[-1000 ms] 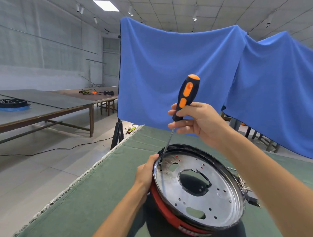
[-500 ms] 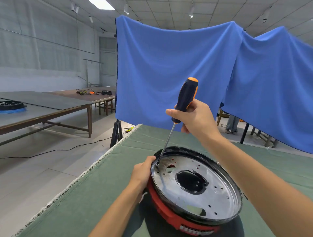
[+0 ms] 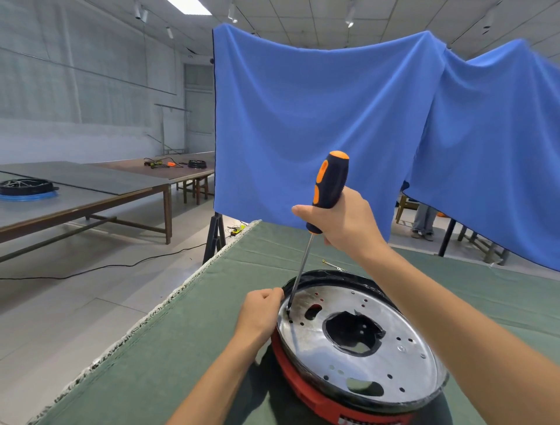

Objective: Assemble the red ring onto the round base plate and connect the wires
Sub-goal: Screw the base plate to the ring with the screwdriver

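Head view caught me fastening: my right hand [image 3: 342, 223] gripped the screwdriver [image 3: 325, 194], tip at a hole near the plate's [image 3: 403, 358] left rim, while my left hand [image 3: 260, 312] pinched that rim. Plate sat over the red ring [image 3: 306, 391] on the desk [image 3: 181, 349]. Next, I judged, called for steady downward turning.

We see a bright room lit by ceiling lights [image 3: 188, 3]. The shiny round base plate [image 3: 363, 349] glares. Picture edges bend and blur.

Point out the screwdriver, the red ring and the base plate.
screwdriver [image 3: 328, 185]: head view, on its handle.
red ring [image 3: 298, 385]: head view, on its outer wall.
base plate [image 3: 409, 361]: head view, on its bare shiny face.
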Action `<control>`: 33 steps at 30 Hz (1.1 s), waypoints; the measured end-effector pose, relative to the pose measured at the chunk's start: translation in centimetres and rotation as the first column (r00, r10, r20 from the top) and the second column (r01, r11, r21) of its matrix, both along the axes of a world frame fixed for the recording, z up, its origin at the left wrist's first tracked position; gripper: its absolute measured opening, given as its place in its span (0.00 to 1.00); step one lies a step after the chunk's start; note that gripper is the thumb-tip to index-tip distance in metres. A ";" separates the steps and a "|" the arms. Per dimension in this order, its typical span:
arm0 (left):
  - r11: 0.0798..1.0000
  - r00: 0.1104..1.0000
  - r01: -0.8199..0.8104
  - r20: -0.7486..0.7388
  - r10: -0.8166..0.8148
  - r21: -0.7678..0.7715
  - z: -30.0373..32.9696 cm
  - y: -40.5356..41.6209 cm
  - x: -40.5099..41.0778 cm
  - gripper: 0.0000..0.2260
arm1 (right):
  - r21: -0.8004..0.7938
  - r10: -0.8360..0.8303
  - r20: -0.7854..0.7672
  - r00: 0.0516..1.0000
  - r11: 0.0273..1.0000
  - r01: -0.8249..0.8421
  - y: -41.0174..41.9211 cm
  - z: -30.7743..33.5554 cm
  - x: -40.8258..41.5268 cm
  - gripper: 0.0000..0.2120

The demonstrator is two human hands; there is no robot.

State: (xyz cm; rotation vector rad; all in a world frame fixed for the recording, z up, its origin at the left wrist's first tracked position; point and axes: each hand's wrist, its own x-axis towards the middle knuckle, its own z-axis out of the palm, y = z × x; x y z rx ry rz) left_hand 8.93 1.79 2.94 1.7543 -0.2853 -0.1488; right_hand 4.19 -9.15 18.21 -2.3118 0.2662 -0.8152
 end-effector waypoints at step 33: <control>0.997 0.889 0.067 0.451 -0.075 0.033 1.2 0.3 0.6 0.06 | -0.156 0.217 -0.066 0.974 0.962 -0.225 0.7 5.5 -1.8 0.14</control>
